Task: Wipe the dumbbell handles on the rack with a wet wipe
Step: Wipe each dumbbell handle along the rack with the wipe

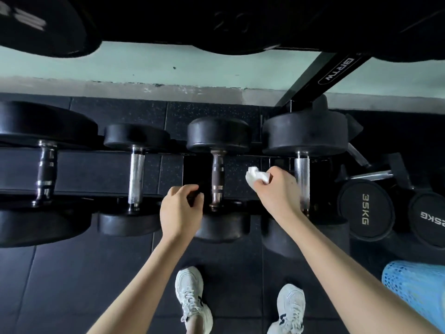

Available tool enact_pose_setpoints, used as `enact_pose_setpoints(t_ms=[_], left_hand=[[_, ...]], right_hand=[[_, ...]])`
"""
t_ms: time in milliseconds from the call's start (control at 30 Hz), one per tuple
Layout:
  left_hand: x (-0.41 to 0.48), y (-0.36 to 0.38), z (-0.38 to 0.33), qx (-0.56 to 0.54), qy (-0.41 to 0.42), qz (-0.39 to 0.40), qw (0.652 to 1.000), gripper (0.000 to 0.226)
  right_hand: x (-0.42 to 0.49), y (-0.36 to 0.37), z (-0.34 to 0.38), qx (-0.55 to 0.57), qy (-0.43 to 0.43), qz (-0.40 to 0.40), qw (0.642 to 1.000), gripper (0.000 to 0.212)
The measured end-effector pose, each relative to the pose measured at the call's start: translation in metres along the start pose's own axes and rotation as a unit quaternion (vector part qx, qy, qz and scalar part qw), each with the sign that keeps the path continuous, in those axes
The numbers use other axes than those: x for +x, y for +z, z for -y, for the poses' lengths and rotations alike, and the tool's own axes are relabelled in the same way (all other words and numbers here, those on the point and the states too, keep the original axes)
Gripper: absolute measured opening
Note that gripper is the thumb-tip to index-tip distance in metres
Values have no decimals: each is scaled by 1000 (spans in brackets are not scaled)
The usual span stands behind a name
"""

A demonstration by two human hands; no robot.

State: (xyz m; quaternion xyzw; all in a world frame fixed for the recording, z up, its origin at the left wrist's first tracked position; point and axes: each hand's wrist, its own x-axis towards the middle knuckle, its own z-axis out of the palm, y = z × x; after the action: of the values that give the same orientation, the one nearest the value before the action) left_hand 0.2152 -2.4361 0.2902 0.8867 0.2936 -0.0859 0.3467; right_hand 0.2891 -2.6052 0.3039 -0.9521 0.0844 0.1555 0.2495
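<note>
The forearms (337,261) reach to the rack (96,169). The right hand (277,191) pinches the wipe (256,177) between a brown handle (218,175) and a chrome handle (302,174), touching neither (likely about to wipe one). The left hand (180,210) curls at the rack's front edge, grip unclear, perhaps bracing.

A white wet wipe (257,177) stands out against black dumbbell heads (218,133) and silver knurled handles (136,179); one handle (218,174) looks dull brown. Speckled black floor mats (212,109), pale green wall (168,63), white shoes (190,292), a blue dotted roller (416,283).
</note>
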Motion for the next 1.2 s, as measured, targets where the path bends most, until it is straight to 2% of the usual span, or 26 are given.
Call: enact_pose_setpoints(t_ms=[100,167,233,300,367,433,500,567,633,733,900,1033,1200], left_hand=[[-2,7,18,-6,-47,40,998,54],[-3,13,29,-40,-99,92,990,73],[-4,19,37,-92,-141,132,977,85],[-7,26,40,-142,-161,147,966,86],[-9,32,40,-176,-166,134,961,82],[-9,40,38,-204,-176,109,957,76],[-5,48,36,-228,-203,84,949,71],[2,56,34,-243,-239,54,939,68],[5,62,34,-233,-262,28,936,66],[5,67,34,-226,-273,-1,935,59],[5,71,35,-212,-264,-25,941,52],[5,69,33,-209,-260,-29,942,50],[5,67,31,-211,-257,-32,943,47]], right_hand=[[7,34,15,4,-12,-23,1000,19],[11,54,25,11,-6,2,1000,24],[10,69,36,26,-13,61,998,28],[6,75,44,114,7,148,982,23],[1,79,43,232,46,189,953,17],[0,83,36,289,87,159,940,9],[6,91,33,294,147,115,937,32],[16,99,35,276,216,105,931,42],[22,103,33,273,238,126,924,32],[18,103,28,231,164,140,949,30],[27,105,37,144,35,38,988,45],[29,113,41,152,9,-25,988,47],[39,125,53,112,-26,-89,989,29]])
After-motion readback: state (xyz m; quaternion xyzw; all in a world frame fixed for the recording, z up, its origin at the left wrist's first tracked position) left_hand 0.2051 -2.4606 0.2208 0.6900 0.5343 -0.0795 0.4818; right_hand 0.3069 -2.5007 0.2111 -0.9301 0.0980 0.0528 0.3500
